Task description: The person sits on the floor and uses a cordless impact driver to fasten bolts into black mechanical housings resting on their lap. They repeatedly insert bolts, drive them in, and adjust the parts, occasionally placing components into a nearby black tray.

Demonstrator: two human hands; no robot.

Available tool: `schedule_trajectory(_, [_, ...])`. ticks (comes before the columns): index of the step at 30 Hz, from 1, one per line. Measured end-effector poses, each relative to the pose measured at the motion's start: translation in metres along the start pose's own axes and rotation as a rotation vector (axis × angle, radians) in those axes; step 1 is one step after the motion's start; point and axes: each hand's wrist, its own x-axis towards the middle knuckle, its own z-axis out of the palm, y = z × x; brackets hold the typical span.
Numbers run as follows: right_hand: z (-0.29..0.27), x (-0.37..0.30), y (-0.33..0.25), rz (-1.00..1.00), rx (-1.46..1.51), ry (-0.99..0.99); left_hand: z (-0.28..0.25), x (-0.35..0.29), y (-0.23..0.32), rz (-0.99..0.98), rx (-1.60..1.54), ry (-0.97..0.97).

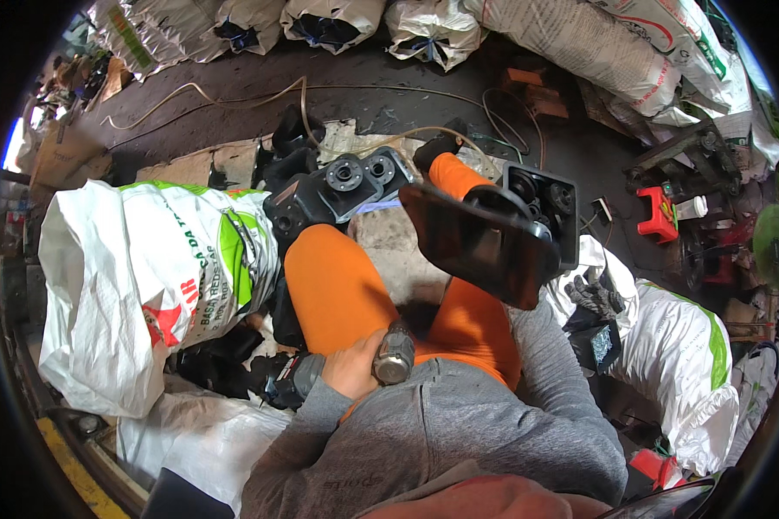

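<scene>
My left hand (348, 370) is closed around a cordless drill (395, 353) resting across my lap, its dark battery end toward the left. My right forearm (550, 346) reaches up to a glossy black plastic part (480, 246) with a broad flat face, raised and tilted above my right thigh. That part hides my right hand, which appears to hold it from beneath. Just beyond it stands an open black housing (558, 208) with round fittings inside. Further left, between my feet, lie similar black housings with round metal flanges (344, 175).
A large white woven sack (138, 268) stands at my left, another sack (675, 363) at my right, near a grey glove (599, 298). Thin hoses (355, 86) cross the floor ahead. A red stool (658, 216) stands at right. Filled sacks (333, 22) line the far side.
</scene>
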Motion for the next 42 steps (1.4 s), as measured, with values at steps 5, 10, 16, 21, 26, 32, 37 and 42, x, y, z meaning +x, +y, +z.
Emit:
schedule_trajectory(5, [0.042, -0.011, -0.005, 0.098, 0.093, -0.307, 0.003, -0.002, -0.005, 0.020, 0.067, 0.054])
schedule_trajectory(10, [0.047, -0.010, 0.004, 0.197, 0.190, -0.285, 0.001, 0.002, -0.001, -0.058, 0.085, -0.023])
schedule_trajectory(16, [0.059, -0.013, 0.005, 0.275, 0.153, -0.126, 0.001, 0.004, -0.002, -0.022, 0.052, -0.018])
schedule_trajectory(21, [0.045, -0.007, 0.009, 0.361, 0.116, 0.011, 0.006, 0.006, -0.004, -0.041, 0.069, -0.058])
schedule_trajectory(26, [0.041, 0.012, 0.015, 0.267, -0.036, 0.045, 0.003, 0.006, -0.002, -0.069, 0.027, -0.124])
schedule_trajectory(32, [0.041, 0.147, 0.025, -0.188, -0.756, 0.058, -0.025, -0.002, 0.016, 0.090, 0.250, -0.012])
schedule_trajectory(37, [0.128, 0.207, 0.121, -0.612, -1.301, -0.281, -0.175, -0.077, 0.049, 0.104, -0.100, 0.480])
schedule_trajectory(42, [0.076, 0.229, 0.230, -0.460, -1.462, -0.594, -0.314, -0.132, 0.014, -0.126, 0.131, 1.539])
